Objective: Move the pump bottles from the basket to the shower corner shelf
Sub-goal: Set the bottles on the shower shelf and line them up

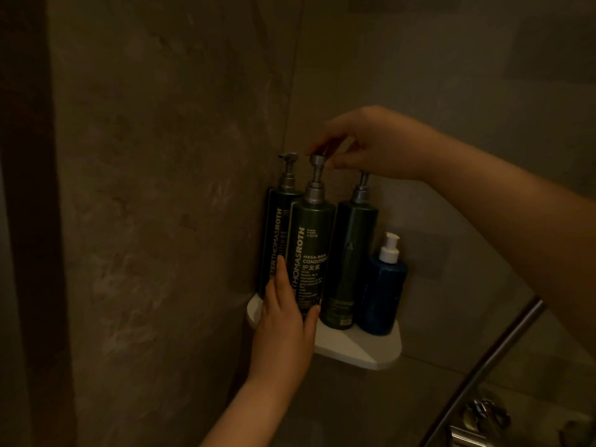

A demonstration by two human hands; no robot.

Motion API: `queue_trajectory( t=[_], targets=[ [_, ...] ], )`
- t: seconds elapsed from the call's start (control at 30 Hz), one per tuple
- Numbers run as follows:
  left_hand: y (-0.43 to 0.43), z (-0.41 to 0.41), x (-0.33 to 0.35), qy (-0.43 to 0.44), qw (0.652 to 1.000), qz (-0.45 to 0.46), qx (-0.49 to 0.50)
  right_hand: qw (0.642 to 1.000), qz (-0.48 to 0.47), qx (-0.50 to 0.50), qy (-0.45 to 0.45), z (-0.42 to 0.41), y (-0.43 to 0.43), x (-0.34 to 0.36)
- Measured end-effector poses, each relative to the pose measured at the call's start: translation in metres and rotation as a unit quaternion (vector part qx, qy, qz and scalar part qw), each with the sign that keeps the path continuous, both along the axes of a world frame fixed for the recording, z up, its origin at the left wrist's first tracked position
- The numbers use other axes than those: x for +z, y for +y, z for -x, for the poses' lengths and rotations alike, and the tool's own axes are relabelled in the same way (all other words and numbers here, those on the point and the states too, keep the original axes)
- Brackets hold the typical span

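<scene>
Corner shelf (364,350), white: carried four upright pump bottles, close together.
- Conditioner bottle (311,246), dark green, front left: left hand (283,321) grip closed round its lower body; right hand (371,143) grip pinched its silver pump head (317,161).
- Rear bottle (274,221), against the wall.
- Third dark bottle (351,253).
- Blue bottle (383,295), shorter, far right.
</scene>
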State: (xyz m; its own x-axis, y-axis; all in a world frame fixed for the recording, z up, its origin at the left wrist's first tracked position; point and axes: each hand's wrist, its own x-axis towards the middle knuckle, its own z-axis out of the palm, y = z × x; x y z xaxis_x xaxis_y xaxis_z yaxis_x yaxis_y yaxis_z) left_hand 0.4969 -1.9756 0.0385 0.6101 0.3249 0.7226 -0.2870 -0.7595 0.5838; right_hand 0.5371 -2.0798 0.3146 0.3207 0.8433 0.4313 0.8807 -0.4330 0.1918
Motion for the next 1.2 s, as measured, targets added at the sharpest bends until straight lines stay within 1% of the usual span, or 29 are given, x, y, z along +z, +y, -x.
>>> queue_trajectory(
  t=[0.1,0.27,0.6,0.7,0.9,1.2],
  targets=[
    [0.0,-0.002,-0.001,0.007,1.0,0.0,0.006,1.0,0.004,-0.018,0.017,-0.004,0.0,0.001],
    [0.002,-0.003,-0.001,0.01,1.0,-0.002,0.005,0.998,-0.026,-0.016,0.055,-0.01,0.0,0.007],
    [0.004,-0.001,-0.001,0.011,1.0,0.002,-0.008,0.994,-0.033,-0.006,0.102,-0.026,-0.003,0.007],
    [0.004,-0.001,-0.002,0.009,1.0,0.0,-0.004,0.995,-0.025,-0.019,0.1,-0.028,-0.004,0.008],
    [0.004,-0.001,-0.002,0.006,1.0,-0.001,0.001,0.995,-0.044,-0.057,0.071,-0.027,-0.001,0.01],
    [0.003,-0.002,-0.003,0.015,1.0,0.003,0.008,0.997,-0.033,-0.063,0.039,-0.021,0.003,0.011]
  ],
)
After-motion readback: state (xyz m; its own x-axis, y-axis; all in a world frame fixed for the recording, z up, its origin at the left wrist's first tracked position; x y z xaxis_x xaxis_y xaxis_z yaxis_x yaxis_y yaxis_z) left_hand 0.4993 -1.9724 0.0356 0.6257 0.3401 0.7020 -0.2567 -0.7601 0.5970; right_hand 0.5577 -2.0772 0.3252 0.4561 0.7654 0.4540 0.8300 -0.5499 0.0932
